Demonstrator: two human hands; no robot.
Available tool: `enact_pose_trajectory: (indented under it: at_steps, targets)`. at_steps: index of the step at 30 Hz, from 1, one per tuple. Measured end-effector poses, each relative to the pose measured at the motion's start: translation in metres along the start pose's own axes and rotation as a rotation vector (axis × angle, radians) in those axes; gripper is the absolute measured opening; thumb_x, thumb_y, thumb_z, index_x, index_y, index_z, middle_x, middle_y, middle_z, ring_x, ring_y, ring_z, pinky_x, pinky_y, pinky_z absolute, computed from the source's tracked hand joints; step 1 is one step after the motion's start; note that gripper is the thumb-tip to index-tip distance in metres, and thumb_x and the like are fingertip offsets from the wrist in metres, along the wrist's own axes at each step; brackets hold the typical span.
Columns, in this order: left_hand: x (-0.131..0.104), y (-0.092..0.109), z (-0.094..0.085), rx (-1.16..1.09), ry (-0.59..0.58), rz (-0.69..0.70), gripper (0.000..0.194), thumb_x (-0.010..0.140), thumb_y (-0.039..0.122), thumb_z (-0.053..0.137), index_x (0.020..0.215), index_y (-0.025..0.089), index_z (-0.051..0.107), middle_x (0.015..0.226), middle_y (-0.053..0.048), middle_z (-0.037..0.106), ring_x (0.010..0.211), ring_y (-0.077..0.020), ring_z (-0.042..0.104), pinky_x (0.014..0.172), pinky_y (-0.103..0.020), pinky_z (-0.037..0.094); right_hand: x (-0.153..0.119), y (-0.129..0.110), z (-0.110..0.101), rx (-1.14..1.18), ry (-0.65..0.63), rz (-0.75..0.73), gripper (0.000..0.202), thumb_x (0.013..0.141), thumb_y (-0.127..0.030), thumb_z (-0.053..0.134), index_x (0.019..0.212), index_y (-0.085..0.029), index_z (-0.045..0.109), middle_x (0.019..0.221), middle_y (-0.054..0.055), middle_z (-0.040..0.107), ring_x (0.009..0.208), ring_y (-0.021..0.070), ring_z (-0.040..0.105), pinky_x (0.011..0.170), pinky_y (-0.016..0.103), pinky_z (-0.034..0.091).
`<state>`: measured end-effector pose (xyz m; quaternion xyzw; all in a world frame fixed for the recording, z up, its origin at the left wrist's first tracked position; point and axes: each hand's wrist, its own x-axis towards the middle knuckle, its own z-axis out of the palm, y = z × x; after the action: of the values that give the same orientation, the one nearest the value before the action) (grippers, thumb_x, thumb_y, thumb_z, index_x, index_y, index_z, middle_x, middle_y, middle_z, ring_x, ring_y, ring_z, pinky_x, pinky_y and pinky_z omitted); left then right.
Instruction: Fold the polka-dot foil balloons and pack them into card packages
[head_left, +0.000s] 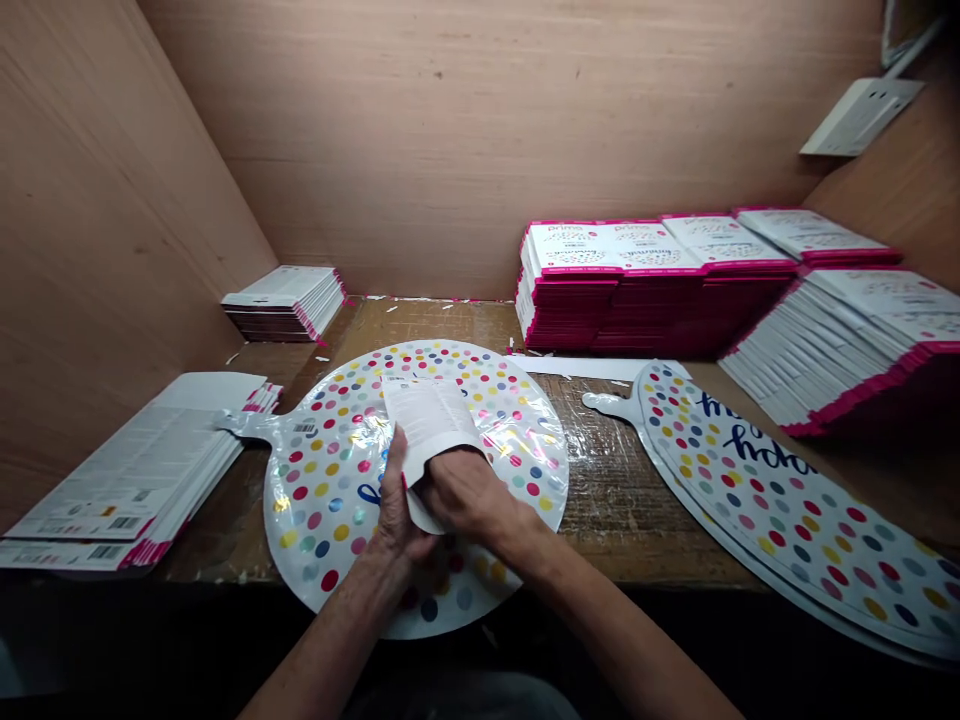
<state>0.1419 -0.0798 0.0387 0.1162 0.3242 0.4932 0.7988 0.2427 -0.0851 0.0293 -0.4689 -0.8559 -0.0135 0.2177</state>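
My left hand [396, 505] is closed round the left side of a white paper envelope [431, 415], its thumb lying on the printed face. The envelope is tilted, with its mouth bulged open toward me. My right hand [465, 490] reaches into that mouth; its fingertips are hidden inside, so I cannot tell what they hold. Under both hands a flat round foil balloon [322, 490] with coloured dots lies on the table, its tail [247, 425] pointing left. Blue lettering on it is partly covered by my left hand and the envelope.
At the left lie a stack of printed envelopes [150, 450] and a smaller stack [285, 290] behind. Pink-edged envelope stacks [637, 290] stand at the back right. More dotted balloons [795, 520] overlap at right, past the table's front edge. Wooden panels [480, 130] enclose the table [622, 490].
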Motion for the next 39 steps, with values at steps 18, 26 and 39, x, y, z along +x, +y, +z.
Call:
enact_pose_trajectory:
  at_steps: [18,26,39]
  targets:
    - [0.048,-0.015,-0.034,2.128,-0.631,0.782,0.047,0.099,0.039,0.037,0.142,0.021,0.048,0.155,-0.011,0.039,0.147,-0.0332,0.024,0.117,-0.057,0.018,-0.104,0.038,-0.027,-0.062,0.144,-0.047,0.014,0.096,-0.02,0.054,0.1,-0.019,0.068,0.092,0.006,0.07,0.086,0.0193,0.059,0.081,0.035,0.044]
    - [0.046,-0.015,-0.031,2.157,-0.655,0.717,0.053,0.099,0.041,0.038,0.147,0.019,0.04,0.156,-0.011,0.037,0.147,-0.0331,0.023,0.118,-0.055,0.019,-0.102,0.04,-0.018,-0.119,0.012,-0.132,0.018,0.098,-0.021,0.051,0.088,-0.015,0.065,0.084,0.005,0.066,0.079,0.019,0.055,0.079,0.033,0.042]
    - [0.046,-0.02,-0.027,2.123,-0.716,0.7,0.055,0.099,0.046,0.036,0.147,0.019,0.039,0.156,-0.011,0.036,0.147,-0.0323,0.022,0.118,-0.056,0.018,-0.121,0.042,-0.03,-0.07,0.035,-0.057,0.018,0.099,-0.024,0.05,0.091,-0.017,0.065,0.084,0.005,0.065,0.08,0.0182,0.055,0.073,0.032,0.04]
